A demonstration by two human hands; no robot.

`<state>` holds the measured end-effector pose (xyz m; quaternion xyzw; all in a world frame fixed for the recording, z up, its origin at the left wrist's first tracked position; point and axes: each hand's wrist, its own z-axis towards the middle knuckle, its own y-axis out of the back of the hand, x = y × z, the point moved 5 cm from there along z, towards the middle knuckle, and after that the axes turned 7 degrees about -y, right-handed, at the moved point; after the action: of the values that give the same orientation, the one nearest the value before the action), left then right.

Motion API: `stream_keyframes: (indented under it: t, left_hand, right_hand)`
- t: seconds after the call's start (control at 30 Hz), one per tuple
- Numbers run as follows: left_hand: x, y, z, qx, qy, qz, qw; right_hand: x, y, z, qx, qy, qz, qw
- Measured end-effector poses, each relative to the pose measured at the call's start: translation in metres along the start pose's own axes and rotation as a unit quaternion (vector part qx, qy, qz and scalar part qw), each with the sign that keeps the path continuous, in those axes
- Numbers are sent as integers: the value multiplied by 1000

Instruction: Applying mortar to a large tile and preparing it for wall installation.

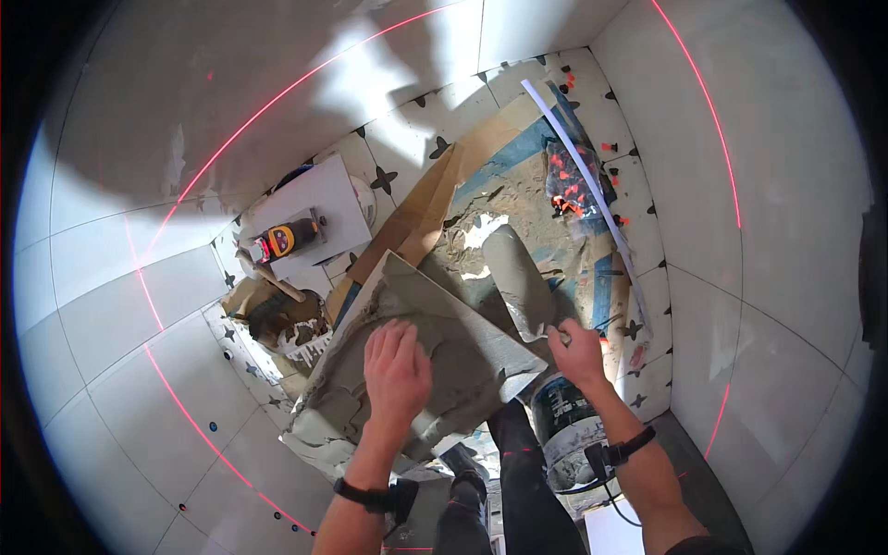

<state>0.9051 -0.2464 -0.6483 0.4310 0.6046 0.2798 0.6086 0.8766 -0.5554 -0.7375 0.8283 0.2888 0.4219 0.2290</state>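
Note:
A pale tile (310, 425) lies tilted in front of me, its upper face coated with grey mortar (444, 338). Over that coat is my left hand (398, 370), its back toward me and its fingers curled close together. Whatever sits under those fingers, if anything, is hidden. My right hand (575, 356) is closed around the handle end of a trowel (518, 277), just past the tile's right corner. Grey mortar covers the trowel's long, round-ended blade, which points away from me.
Below my right hand stands a mortar-smeared bucket (566, 430). A yellow-black laser level (289, 239) rests on a white panel (338, 199) at left, near a wooden-handled tool (277, 282). Cardboard (416, 222), a white strip (578, 162) and a bag of red pieces (569, 180) lie beyond.

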Motion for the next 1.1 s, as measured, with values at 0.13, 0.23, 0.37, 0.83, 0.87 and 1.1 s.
stream_keyframes:
  t: [0.13,0.23,0.37,0.83,0.87,1.1]
  left_hand:
    - [-7,-61,70,51,-203,62,976]
    - [17,-89,84,218,-233,147,936]
    - [37,-79,95,204,-264,152,930]
    - [155,-42,93,144,146,-102,973]
    - [157,-45,91,146,148,-142,968]
    - [156,-44,89,146,159,-142,966]
  right_hand:
    - [-26,8,-36,-18,-84,35,996]
    - [-26,20,-41,-6,-131,5,991]
    - [-32,33,-32,41,-118,-38,991]
    - [40,16,18,14,249,-191,949]
    - [41,15,19,15,249,-192,949]
    - [60,12,24,36,306,-210,928]
